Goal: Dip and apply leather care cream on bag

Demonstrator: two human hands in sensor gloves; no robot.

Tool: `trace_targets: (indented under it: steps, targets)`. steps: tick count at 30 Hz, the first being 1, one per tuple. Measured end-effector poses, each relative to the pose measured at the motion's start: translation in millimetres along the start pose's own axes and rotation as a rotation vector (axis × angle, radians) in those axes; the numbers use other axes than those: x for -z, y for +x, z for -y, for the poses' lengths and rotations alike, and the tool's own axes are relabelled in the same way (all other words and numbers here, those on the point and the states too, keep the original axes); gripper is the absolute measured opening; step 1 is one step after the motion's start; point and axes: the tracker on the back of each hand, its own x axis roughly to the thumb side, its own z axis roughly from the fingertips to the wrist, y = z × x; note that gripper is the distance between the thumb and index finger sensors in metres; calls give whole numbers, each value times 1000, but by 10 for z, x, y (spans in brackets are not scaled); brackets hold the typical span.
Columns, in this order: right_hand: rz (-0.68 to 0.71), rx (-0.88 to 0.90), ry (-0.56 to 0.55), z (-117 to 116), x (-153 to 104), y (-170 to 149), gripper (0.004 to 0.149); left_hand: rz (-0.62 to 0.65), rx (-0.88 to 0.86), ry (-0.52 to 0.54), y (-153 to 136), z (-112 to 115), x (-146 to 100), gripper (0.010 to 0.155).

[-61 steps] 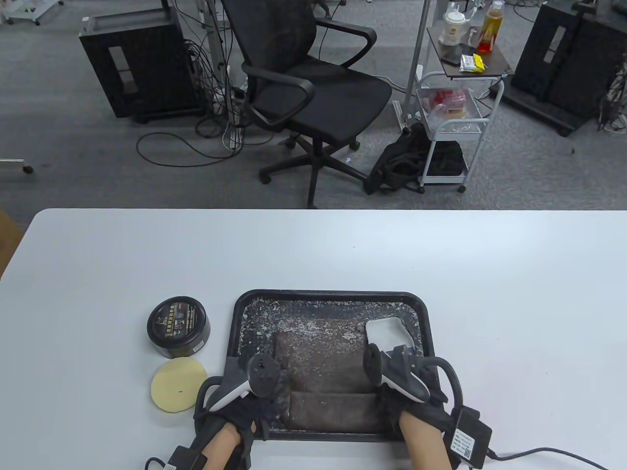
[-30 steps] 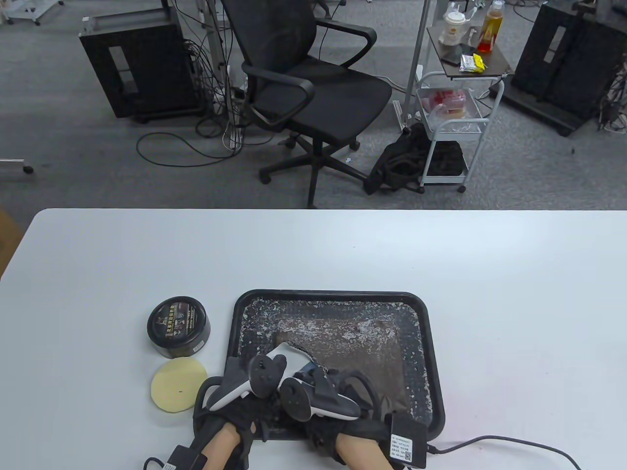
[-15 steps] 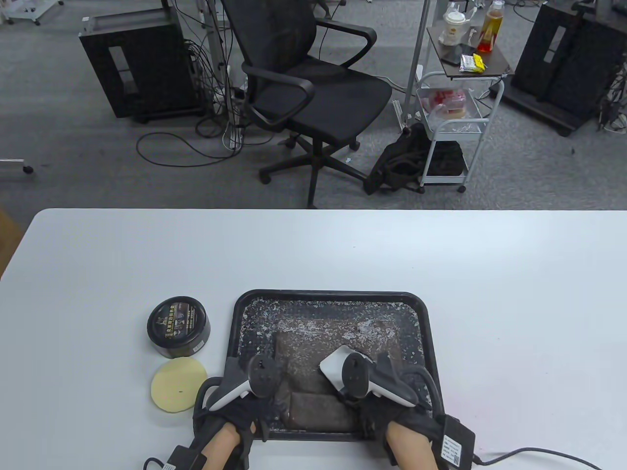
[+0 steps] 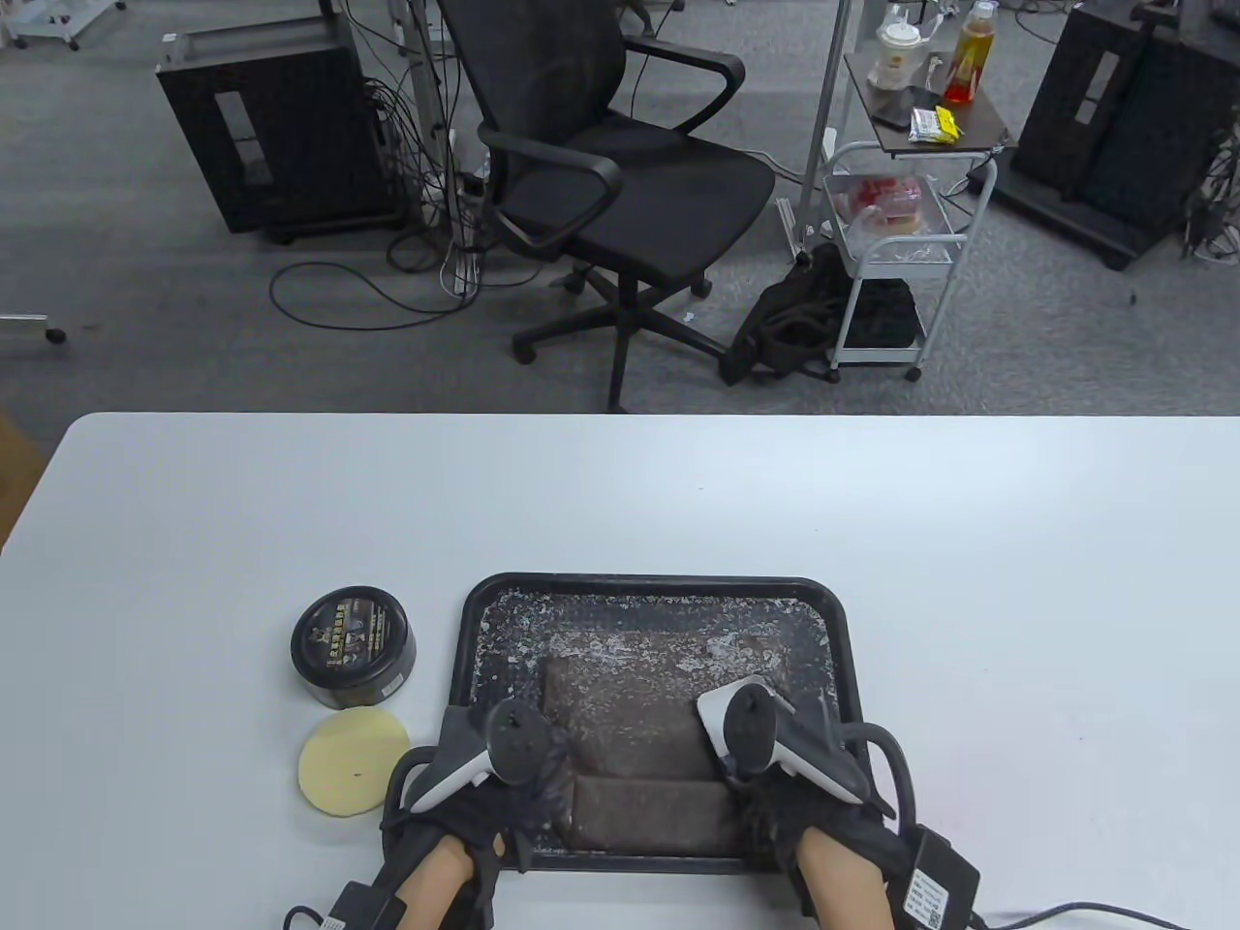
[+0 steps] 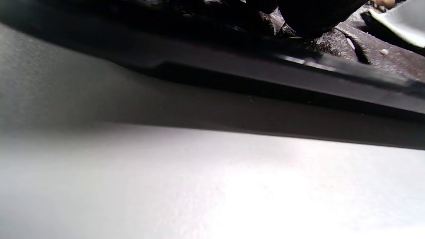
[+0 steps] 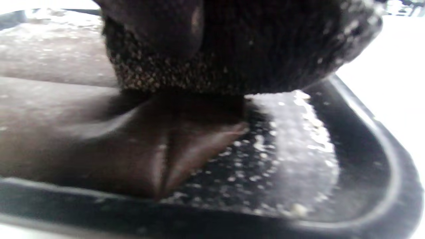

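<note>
Grey carpet (image 4: 145, 320) covers the floor beyond the white counter (image 4: 620, 494). A black mesh office chair (image 4: 610, 184) on castors stands behind the counter's far edge, turned slightly. Left of it sits a black cabinet (image 4: 276, 136) with tangled cables (image 4: 417, 242) trailing over the carpet. To the right, a white wheeled cart (image 4: 896, 242) carries bottles on its dark top shelf, with a black bag (image 4: 790, 315) slumped on the floor against it. Another black cabinet (image 4: 1129, 126) stands at far right.
</note>
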Motion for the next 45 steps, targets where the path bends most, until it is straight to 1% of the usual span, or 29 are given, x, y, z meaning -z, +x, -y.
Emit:
trace_targets:
  steps: [4, 7, 15, 18, 22, 25, 27, 32, 36, 39, 42, 45]
  targets:
    - [104, 9, -4, -20, -35, 286, 50, 3, -10, -3, -9, -3, 3, 63]
    - [175, -40, -40, -41, -68, 541, 50, 6, -16, -9, -13, -3, 4, 63]
    - [330, -37, -122, -101, -165, 997, 51, 7, -28, -32, -19, 3, 6, 62]
    - [370, -31, -136, -109, -193, 1090, 51, 2, -21, -42, -17, 4, 3, 62]
    - [454, 56, -117, -107, -232, 1165, 51, -2, -9, -52, -14, 5, 1, 63]
    - [510, 106, -85, -104, -250, 1188, 50, -10, 44, -53, -2, 6, 7, 64]
    - [564, 133, -38, -110, -257, 1205, 49, -19, 56, -51, 11, 8, 10, 65]
    - [539, 88, -5, -93, -262, 1222, 47, -20, 55, -52, 15, 12, 10, 65]
    - [485, 42, 20, -82, -236, 1138, 45, -21, 62, -44, 17, 13, 10, 66]
    - [430, 4, 52, -76, -228, 1008, 45, -19, 53, -43, 10, 8, 12, 65]
    - [392, -36, 57, -65, -239, 859, 44, -19, 51, -42, 10, 10, 14, 64]
    - [310, -83, 74, -45, -243, 625, 44, -20, 53, -38, 8, 12, 14, 64]
